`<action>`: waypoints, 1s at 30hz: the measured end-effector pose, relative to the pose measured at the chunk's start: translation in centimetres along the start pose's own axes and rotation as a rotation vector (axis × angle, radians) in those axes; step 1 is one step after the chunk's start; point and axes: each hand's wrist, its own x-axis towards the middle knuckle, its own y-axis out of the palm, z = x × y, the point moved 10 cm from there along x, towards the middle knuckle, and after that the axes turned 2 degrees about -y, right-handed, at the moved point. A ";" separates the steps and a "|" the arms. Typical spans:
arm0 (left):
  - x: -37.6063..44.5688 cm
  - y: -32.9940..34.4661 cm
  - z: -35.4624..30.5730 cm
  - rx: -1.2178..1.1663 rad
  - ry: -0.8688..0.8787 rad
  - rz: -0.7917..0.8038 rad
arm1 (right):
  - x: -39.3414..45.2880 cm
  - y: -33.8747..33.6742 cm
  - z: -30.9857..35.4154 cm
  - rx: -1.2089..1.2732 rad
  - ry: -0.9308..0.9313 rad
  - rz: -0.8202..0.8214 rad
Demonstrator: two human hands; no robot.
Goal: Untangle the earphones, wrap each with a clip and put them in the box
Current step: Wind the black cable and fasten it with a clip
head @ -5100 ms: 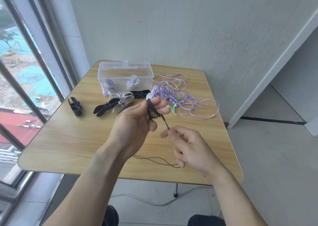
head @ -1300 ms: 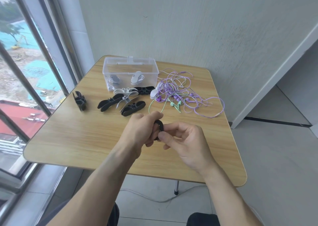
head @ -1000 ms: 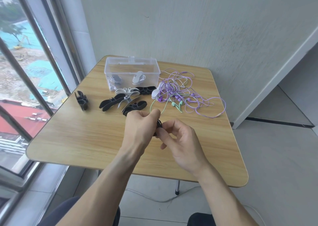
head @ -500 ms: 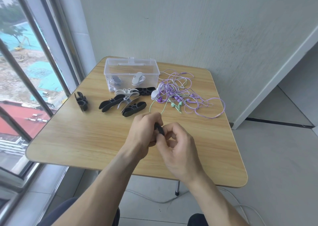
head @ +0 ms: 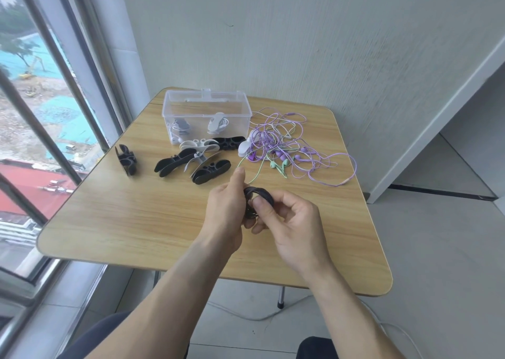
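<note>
While the black earphone coil [head: 258, 194] is held above the counter [head: 131, 216], the head view shows both hands closed round it: the left hand [head: 226, 208] grips it from the left with its forefinger raised, and the right hand [head: 289, 222] pinches its near edge under the thumb. Whether a clip already holds the coil cannot be told. The step in hand is judged to be securing the wound cord; it goes best if the loops are kept pinched flat and tight so none springs free before a clip closes over them. Spare black clips [head: 210, 171] lie just beyond the hands. The clear box [head: 206, 99], at the far edge, already holds two wrapped sets. The purple and green earphones [head: 284, 145] lie tangled to its right, not yet sorted.
</note>
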 end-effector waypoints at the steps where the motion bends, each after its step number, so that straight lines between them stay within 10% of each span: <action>1: 0.1 -0.1 0.1 0.043 0.000 -0.012 | -0.1 -0.1 0.1 0.000 0.001 0.003; 6: -0.4 -0.3 -0.7 0.230 0.083 -0.074 | -0.2 -0.2 0.3 0.103 0.043 0.009; 16: -1.1 -0.3 1.7 -0.191 -0.035 -0.092 | -0.6 0.6 -1.4 0.132 0.143 -0.015; 30: -1.8 3.3 0.0 0.561 0.200 0.389 | 0.1 -5.2 -1.8 -0.227 0.324 0.053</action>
